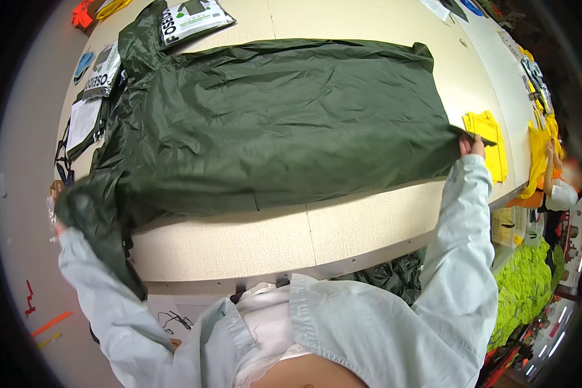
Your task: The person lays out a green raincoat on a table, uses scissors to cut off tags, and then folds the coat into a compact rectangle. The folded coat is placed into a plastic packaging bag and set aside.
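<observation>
Clearly one large dark green waterproof garment of thin, creased fabric (pixel 271 123) lies spread across the pale beige surface (pixel 239 242), filling most of its middle. Its long axis runs from about nine o'clock to three o'clock, with a hood-like end pointing up toward eleven o'clock and the straight hem at three o'clock.

Two hands work it. The right hand (pixel 473 147), at three o'clock, has its grip closed on the hem corner, pinching the fabric so a small flap sticks out past the fingers. The left hand (pixel 61 226), at nine o'clock, is buried under a bunched fold of the same garment; whether its grip is closed or open cannot be told. Both arms wear light grey sleeves.

Two flat printed packets show: one (pixel 191 19) at twelve o'clock, touching the garment's upper end, another (pixel 102 71) at ten o'clock. One folded yellow cloth (pixel 488 139) lies just beside the right hand. Another person (pixel 559 187) stands at three o'clock, well apart.
</observation>
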Motion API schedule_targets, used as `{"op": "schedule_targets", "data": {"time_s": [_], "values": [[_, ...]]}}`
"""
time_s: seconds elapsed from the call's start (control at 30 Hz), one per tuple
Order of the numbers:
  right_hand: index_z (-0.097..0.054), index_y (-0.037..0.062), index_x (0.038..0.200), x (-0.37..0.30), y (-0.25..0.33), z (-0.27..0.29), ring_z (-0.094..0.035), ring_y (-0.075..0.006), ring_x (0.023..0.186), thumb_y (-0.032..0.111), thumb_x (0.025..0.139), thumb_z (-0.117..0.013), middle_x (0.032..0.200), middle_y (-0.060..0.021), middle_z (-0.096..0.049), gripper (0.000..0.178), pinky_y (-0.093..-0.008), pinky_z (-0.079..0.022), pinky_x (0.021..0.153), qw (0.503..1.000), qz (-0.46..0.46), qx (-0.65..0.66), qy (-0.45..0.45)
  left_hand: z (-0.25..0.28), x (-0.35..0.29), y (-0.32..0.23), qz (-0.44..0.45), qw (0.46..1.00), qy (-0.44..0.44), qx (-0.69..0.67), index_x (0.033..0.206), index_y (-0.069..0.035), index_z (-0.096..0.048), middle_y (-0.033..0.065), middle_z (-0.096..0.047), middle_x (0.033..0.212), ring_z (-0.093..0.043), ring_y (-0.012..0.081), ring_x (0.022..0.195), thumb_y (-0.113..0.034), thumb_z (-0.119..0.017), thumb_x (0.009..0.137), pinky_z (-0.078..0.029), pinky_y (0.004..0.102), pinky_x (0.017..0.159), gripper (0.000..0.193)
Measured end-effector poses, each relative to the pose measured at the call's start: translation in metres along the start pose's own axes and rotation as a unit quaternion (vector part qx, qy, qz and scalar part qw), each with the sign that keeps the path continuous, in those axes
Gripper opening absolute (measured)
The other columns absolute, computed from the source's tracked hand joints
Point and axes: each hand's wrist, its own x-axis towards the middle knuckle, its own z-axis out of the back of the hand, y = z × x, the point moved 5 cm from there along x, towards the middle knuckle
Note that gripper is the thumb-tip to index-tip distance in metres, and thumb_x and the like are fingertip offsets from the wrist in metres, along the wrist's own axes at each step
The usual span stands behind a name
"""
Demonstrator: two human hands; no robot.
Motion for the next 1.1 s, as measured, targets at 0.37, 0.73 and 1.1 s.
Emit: {"op": "schedule_targets", "data": {"time_s": [0.37,0.73,1.1], "values": [[-0.027,0.0427,0.136,-0.035,-0.152,-0.077,-0.02,-0.0175,0.134,0.058,0.089,-0.027,0.145,0.0126,-0.021,0.049,-0.0642,-0.012,0.101,0.544,0.258,-0.797,0.047,-0.323,-0.088,0.148,-0.209,0.576,0.295,0.733,0.132,-0.025,-0.043,0.0096,-0.023,0.146,-0.017,0.035,0.134,-0.035,-0.055,0.079,-0.009,0.0599,0.103,0.055],[-0.028,0.0375,0.137,-0.046,-0.135,-0.015,-0.024,-0.0263,0.132,0.052,0.087,-0.043,0.145,0.0006,-0.026,0.054,-0.0613,-0.021,0.099,0.575,0.249,-0.774,0.094,-0.272,-0.158,0.17,-0.088,0.677,0.247,0.687,0.13,-0.021,-0.046,0.0169,-0.016,0.146,-0.014,0.0403,0.133,-0.03,-0.064,0.073,-0.016,0.0562,0.103,0.06],[-0.009,0.0396,0.141,0.03,-0.146,0.013,-0.015,-0.0284,0.136,0.075,0.079,-0.022,0.147,-0.0156,-0.013,0.073,-0.0479,-0.014,0.107,0.497,0.149,-0.854,0.028,-0.205,-0.106,0.201,-0.116,0.729,0.072,0.671,0.134,-0.026,-0.04,0.0237,-0.019,0.142,-0.023,0.042,0.127,-0.026,-0.061,0.08,-0.023,0.0431,0.105,0.058]]}}
